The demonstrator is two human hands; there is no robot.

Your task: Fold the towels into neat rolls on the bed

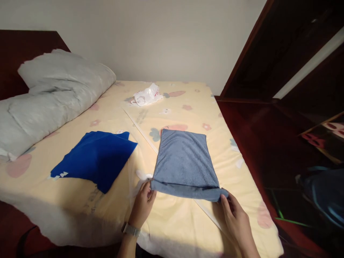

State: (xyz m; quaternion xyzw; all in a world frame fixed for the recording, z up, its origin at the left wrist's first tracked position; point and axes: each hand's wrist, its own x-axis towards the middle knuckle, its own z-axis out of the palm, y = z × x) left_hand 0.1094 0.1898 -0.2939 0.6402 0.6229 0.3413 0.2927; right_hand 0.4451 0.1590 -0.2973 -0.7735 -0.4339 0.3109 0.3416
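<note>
- Yellow patterned bed sheet (188,107), spread flat beneath all items.
- Folded grey-blue terry towel (185,165), laid centre-right.
- Left hand (143,204) and right hand (233,215), each pinched on a near towel corner.
- Folded royal-blue cloth (94,157), apart, leftward.

The grey-blue towel (185,165) is matt terry cloth with a fine nap. The royal-blue cloth (95,157) looks smoother and thinner. The bedsheet (80,200) is matt printed fabric. The crumpled bag (147,95) is thin glossy plastic; the headboard (24,46) is dark polished wood.
</note>
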